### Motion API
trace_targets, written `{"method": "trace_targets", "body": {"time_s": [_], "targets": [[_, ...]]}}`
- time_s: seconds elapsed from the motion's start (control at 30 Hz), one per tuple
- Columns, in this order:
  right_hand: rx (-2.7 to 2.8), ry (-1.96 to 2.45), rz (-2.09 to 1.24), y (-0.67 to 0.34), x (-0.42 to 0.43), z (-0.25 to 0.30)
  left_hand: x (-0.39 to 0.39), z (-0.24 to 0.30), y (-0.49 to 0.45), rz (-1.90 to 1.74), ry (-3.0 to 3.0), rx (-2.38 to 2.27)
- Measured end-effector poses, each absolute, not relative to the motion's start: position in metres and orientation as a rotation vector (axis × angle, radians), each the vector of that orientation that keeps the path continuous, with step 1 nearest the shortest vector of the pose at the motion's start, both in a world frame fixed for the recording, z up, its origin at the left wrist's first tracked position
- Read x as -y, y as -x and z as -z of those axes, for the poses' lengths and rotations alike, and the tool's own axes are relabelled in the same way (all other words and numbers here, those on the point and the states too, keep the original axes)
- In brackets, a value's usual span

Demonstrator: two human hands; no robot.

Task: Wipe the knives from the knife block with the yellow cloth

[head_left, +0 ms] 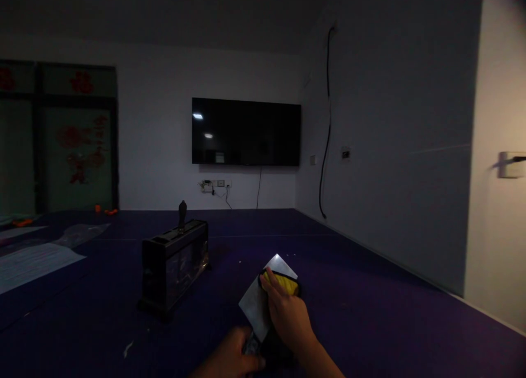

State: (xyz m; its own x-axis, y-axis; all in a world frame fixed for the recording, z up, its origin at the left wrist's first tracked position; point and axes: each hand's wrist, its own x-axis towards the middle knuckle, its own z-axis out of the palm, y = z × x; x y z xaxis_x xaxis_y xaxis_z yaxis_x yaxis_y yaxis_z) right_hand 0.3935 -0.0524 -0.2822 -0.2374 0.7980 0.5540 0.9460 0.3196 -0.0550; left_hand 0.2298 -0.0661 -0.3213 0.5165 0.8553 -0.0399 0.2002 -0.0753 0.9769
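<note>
At six o'clock in the view, between both hands: a broad-bladed cleaver (252, 307), tilted, far end toward one o'clock, a bright glint at the far corner. Whether touching the counter (370, 318) beneath, impossible to tell. Wrapped round the dark handle at the near end: the left hand (234, 349), fingers curled, thumb toward three o'clock. Laid over the blade from about four o'clock: the right hand (287, 315), fingers fairly straight and close together, holding a yellow cloth (287, 284) with a dark border against the metal.

From the cleaver, between nine and ten o'clock and well apart from it: a black knife block (175, 271), upright on the counter, with a glossy side panel. Rising from the top of it, one black handle (182, 216), upright; inside of the block too dark to make out.

At half past eight, near the bottom edge of the view: a small white scrap (128, 348). Just past nine, cut off by the left edge: paper sheets (39, 265). Just beyond those, crumpled clear film (82, 234); at ten, near the far edge, small orange pieces (97, 208).

Ahead at twelve, purple counter running up to the back wall (156, 148), below a dark television (246, 131). From one to four o'clock, more counter, bounded by the right wall (394, 164); at one, hanging down that wall, a black cable (327, 137).
</note>
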Motion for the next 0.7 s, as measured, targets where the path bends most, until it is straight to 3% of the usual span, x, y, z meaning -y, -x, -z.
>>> {"method": "trace_targets", "body": {"time_s": [0.27,0.7], "targets": [[1.922,1.693,0.445,-0.414,0.041,0.281,0.065,0.324,-0.227,-0.656,-1.752,-1.133],[2.170,1.406,0.373,-0.387,0.055,0.288,0.058,0.338,-0.231,-0.761,-1.519,-0.976]]}}
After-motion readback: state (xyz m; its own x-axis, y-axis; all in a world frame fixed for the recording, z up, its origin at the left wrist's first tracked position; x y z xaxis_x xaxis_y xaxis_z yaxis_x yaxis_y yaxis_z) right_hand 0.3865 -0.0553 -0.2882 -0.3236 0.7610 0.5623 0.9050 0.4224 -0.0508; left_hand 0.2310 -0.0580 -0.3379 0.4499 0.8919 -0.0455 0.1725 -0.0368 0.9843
